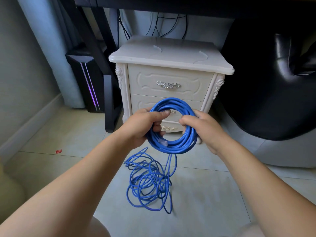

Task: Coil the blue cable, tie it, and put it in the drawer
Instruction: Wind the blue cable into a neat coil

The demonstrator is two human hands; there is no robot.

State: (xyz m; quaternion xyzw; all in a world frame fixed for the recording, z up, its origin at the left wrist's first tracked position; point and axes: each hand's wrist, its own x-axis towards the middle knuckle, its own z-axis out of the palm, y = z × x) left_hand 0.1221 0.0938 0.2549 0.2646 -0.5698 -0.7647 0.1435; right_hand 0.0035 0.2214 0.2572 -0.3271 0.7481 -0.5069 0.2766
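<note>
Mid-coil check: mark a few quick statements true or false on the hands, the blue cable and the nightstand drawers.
1. The left hand and the right hand both grip the blue coil. True.
2. All the cable is coiled. False: a loose tangle lies on the floor.
3. The top drawer stands open. False: the top drawer is shut.
4. A red scrap lies on the floor. True.

Cabinet [171, 55]: on the floor, mid-room, under the surface overhead.
Tower [87, 82]: left of the cabinet.
Seat [273, 82]: right of it.
Cords [164, 24]: behind it.
Coil [172, 146]: before the lower drawer [142, 103], between left hand [145, 127] and right hand [203, 129].
Loose cable [150, 183]: on the floor below the coil.
Scrap [59, 151]: on the floor, well left.
</note>
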